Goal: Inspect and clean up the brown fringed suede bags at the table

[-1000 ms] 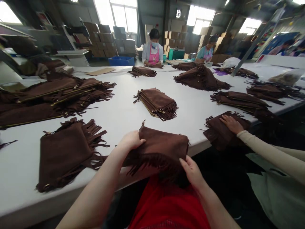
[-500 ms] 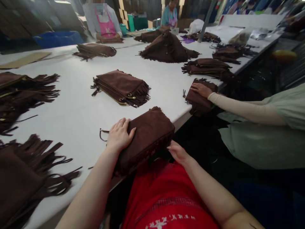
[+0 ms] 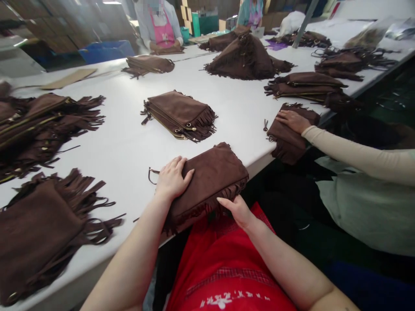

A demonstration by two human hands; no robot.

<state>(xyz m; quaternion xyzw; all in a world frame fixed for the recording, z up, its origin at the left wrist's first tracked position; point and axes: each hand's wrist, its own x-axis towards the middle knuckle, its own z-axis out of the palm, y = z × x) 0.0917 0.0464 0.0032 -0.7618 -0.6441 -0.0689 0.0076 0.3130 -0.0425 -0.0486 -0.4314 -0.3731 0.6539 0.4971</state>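
A dark brown fringed bag (image 3: 210, 170) lies flat near the white table's front edge, its long fringed side towards me. My left hand (image 3: 173, 177) rests flat on its left end, fingers stretched and thumb apart. A thin strap loop (image 3: 152, 175) sticks out beyond that hand. At the fringe on the near right side is my right hand (image 3: 238, 211), its thumb in front and its fingers partly hidden behind the strips. Beyond the bag sits a small stack of similar fringed bags (image 3: 180, 112) with zips and metal rings.
More brown bags (image 3: 39, 216) lie at the left, and a large heap (image 3: 243, 56) stands at the back. To the right, a co-worker's hand (image 3: 293, 121) rests on another bag (image 3: 288, 138). Two people stand across the table (image 3: 123, 151); a pole (image 3: 304, 23) rises behind.
The view has swung left, so everything appears shifted right. My right hand has moved from beneath the bag's right corner leftward along the fringe. My left hand stays on the bag.
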